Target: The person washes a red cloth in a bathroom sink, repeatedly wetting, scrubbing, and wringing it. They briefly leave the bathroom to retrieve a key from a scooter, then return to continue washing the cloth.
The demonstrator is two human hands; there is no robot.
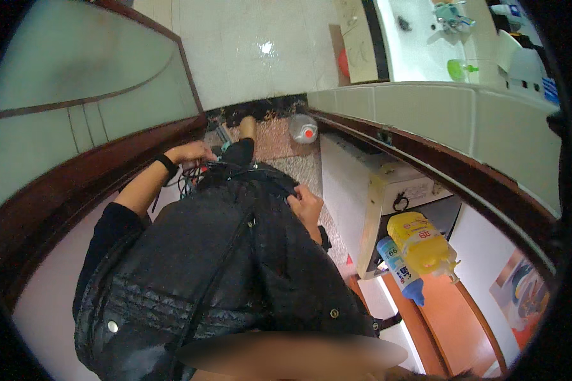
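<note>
Against the black jacket (235, 254), the right hand (306, 204) pinches its hem, fingers curled.

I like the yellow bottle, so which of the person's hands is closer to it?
Right. The right hand rests on the black jacket, just left of the yellow bottle. The left hand is farther away, beyond the jacket, by the cables.

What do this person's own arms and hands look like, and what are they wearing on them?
Both hands are bare, with no gloves. The left hand has a black band around the wrist, and its black sleeve is pushed up, leaving the forearm uncovered. The right hand comes out of a black jacket sleeve with a shiny, quilted look and a small round snap button.
</note>
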